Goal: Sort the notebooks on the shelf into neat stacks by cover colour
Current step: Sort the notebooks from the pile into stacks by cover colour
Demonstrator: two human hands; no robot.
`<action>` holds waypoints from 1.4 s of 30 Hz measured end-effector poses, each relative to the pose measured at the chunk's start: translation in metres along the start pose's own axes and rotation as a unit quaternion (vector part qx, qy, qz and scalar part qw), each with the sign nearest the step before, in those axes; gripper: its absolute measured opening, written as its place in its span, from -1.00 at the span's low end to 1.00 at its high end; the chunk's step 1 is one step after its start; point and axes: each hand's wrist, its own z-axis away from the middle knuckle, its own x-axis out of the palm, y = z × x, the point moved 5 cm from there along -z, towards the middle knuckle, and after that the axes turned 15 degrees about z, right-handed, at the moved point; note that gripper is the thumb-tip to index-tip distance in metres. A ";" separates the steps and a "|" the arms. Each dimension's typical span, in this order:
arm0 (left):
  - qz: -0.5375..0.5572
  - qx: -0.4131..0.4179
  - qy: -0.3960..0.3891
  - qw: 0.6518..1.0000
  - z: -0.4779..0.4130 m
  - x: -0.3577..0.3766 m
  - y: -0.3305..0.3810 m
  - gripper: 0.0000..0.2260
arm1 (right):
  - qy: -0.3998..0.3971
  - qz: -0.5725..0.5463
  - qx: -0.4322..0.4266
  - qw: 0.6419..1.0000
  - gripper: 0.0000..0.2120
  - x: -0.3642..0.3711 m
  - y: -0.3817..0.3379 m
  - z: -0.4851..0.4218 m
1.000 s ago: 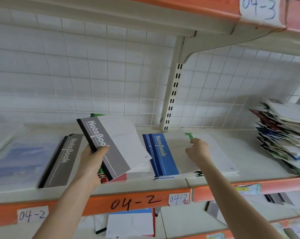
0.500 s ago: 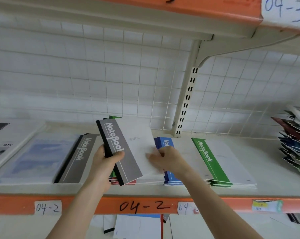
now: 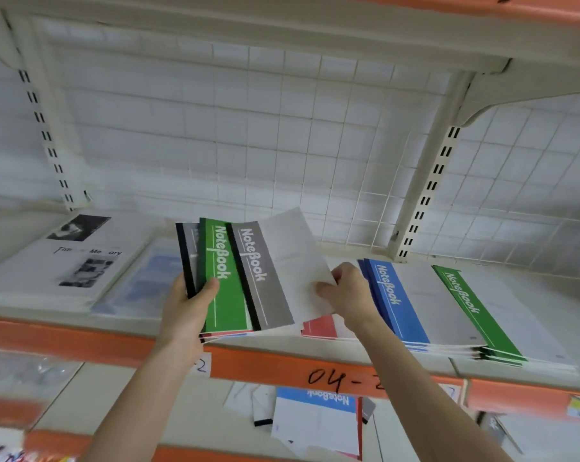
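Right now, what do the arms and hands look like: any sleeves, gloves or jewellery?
The left hand and right hand are bare: no gloves, rings or watch visible. The left forearm and right forearm are bare too, with no sleeve in view.

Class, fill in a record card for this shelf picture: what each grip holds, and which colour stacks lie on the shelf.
left grip: holds a fan with a green notebook and grey notebook
right grip: pinches the grey notebook's white edge
shelf stacks: blue stack, green stack
under the fan: red notebook
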 end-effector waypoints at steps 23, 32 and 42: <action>0.039 -0.060 0.051 0.996 -0.030 -0.104 0.055 -0.78 | -0.009 0.245 -0.069 0.967 -0.69 0.052 -0.044 0.002; 0.009 -0.122 -0.066 0.990 -0.019 -0.010 0.004 -0.76 | -0.124 -0.015 -0.003 0.992 -0.77 0.040 -0.036 0.021; -0.002 -0.060 -0.191 0.980 0.032 0.107 -0.047 -0.70 | 0.079 0.039 0.089 0.992 -0.89 -0.048 0.051 0.023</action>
